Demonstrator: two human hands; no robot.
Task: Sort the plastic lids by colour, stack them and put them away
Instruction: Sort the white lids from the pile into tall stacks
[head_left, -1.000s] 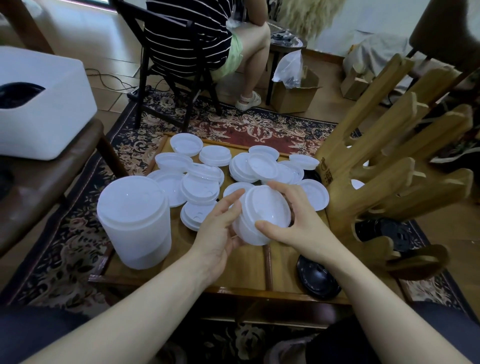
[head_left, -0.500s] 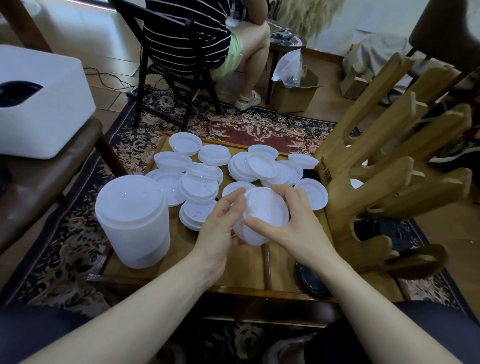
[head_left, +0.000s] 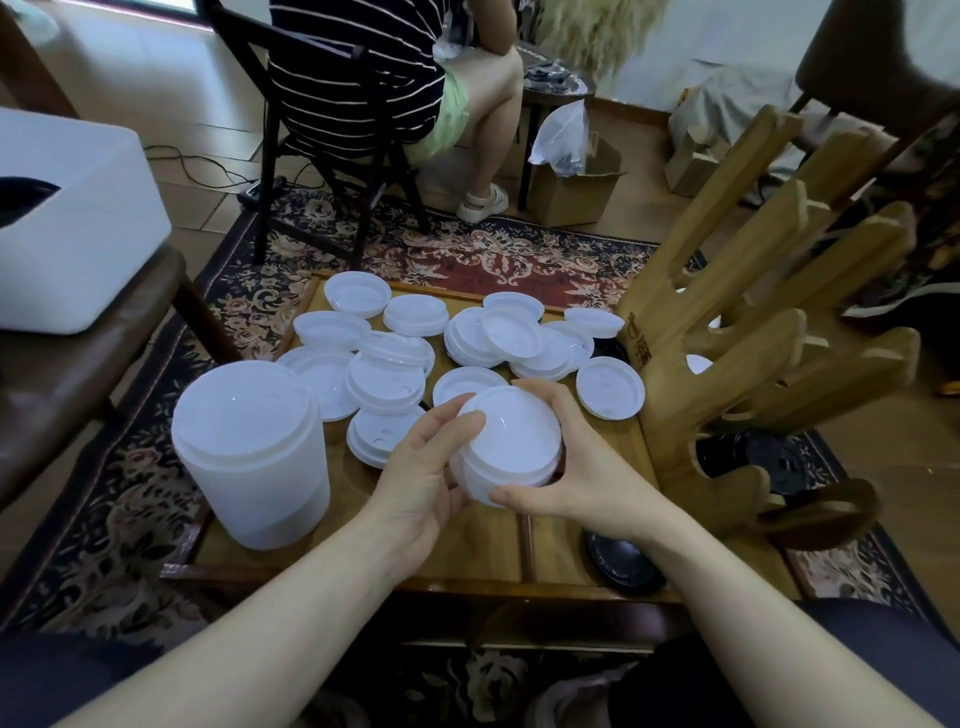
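Markings: 1 found, not legible.
Wooden rack, lower front face: dark printed mark/logo w/ small characters, too blurred to read. White lids, white container, cardboard box: no readable text or nos.

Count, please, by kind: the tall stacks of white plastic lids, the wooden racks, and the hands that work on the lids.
Tall stacks of white plastic lids: 2, the standing stack and the held stack
Wooden slotted rack: 1
Hands gripping the held stack: 2, left hand and right hand
Total: 5
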